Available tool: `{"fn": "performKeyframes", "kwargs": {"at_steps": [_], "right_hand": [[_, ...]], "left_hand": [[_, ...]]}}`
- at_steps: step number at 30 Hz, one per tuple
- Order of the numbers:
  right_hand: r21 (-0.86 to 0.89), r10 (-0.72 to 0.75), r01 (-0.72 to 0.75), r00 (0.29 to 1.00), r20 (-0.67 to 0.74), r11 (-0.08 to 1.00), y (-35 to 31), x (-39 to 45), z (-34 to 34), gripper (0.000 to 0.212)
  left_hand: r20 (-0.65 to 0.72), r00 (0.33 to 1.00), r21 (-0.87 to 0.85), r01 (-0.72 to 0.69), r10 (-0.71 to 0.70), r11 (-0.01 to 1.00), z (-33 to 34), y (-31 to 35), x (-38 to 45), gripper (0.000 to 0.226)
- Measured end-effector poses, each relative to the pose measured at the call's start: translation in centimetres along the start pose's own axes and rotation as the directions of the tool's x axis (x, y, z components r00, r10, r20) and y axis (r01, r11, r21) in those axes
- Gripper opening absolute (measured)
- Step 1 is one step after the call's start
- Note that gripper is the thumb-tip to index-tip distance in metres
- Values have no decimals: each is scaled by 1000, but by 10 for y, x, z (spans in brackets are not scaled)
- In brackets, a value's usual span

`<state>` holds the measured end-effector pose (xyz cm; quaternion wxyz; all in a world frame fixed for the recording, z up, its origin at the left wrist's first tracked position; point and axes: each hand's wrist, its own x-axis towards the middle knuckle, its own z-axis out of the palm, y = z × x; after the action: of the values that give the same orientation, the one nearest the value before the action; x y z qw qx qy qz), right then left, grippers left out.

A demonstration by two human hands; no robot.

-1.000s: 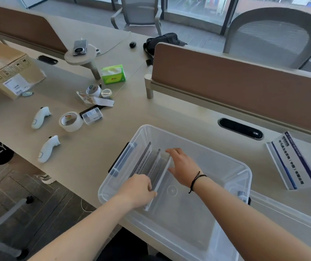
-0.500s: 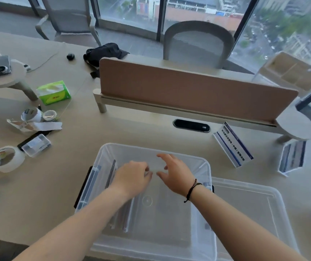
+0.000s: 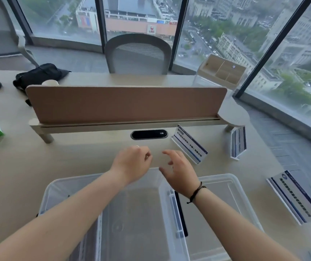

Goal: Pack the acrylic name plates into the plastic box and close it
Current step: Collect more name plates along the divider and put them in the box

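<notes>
Clear plastic, that box [image 3: 102, 187] takes one landmark for everything: it sits on the counter [image 3: 75, 157] right under your forearms, with its lid [image 3: 224, 196] lying flat just to its right. Some name plates already seem to stand along its left wall, though blur makes them hard to read. Three more wait outside. The nearest name plate [image 3: 189, 145] leans just beyond the box's far right corner, another [image 3: 238, 143] stands further right of that, and a third [image 3: 297, 197] lies to the right of the lid.

Your left hand [image 3: 132, 162] hovers over the box's far rim, fingers loosely curled and holding nothing. Your right hand [image 3: 179, 170] is beside it, fingers spread and empty, pointing toward the nearest plate.

I'd take that one with the right hand. Pinch it by the edges rather than the printed face, since acrylic likely smudges and slips. Lift it clear of the rim, then stand it upright against the ones inside so the row stays tight and the lid can seat.
</notes>
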<state>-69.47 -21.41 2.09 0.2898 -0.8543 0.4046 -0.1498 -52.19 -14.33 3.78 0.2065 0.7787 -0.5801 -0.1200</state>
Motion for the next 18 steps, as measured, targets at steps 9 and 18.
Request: {"fn": "performKeyframes", "kwargs": {"at_steps": [9,18], "right_hand": [[-2,171,-172,981,-91,985,93,40,-55,47],[-115,350,-357,934,-72,927,198,100,-65,38]], "left_hand": [[80,995,104,-59,51,993,28,55,100,29],[243,964,291,-176,106,940,96,83,198,27]]}}
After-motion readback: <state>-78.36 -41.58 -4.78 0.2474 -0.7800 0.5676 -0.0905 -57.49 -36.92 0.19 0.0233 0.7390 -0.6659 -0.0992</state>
